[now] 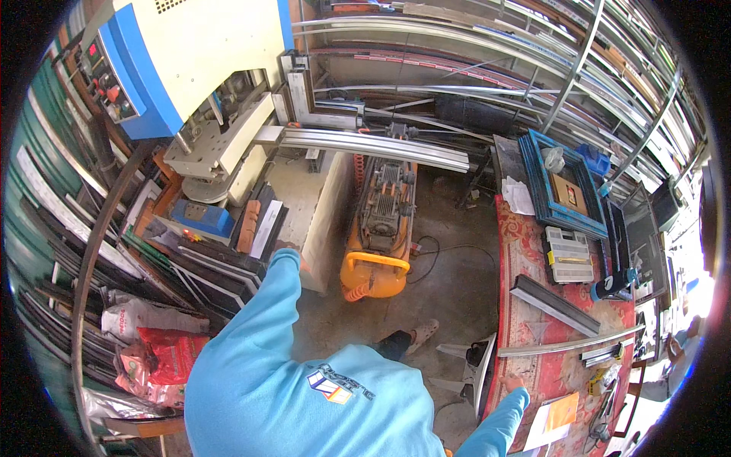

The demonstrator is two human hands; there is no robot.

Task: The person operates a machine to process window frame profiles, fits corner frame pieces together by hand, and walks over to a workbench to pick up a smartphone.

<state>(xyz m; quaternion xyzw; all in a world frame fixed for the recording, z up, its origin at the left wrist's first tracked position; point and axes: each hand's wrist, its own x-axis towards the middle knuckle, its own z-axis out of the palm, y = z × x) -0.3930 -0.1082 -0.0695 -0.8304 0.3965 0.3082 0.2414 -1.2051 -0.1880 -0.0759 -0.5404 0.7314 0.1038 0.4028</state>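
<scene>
My left arm, in a light blue sleeve, reaches toward the pale base of a large cream-and-blue machine [205, 46]. Only a sliver of my left hand [304, 263] shows past the cuff, and its fingers are hidden. Close by stand a dark and white profile piece [266, 228] and a brown block [248, 226]. My right hand [515, 382] rests on the near left edge of the table with the red patterned cloth [525, 263], fingers seemingly stretched out and holding nothing visible. Beyond it a long thin metal strip [571, 342] lies across the cloth.
An orange air compressor [378, 263] stands on the floor ahead. Silver profiles [377, 146] reach out from the machine above it. Blue frames [561, 183], an organizer case [569, 256] and a dark profile [554, 306] lie on the table. Red bags [173, 354] sit at left.
</scene>
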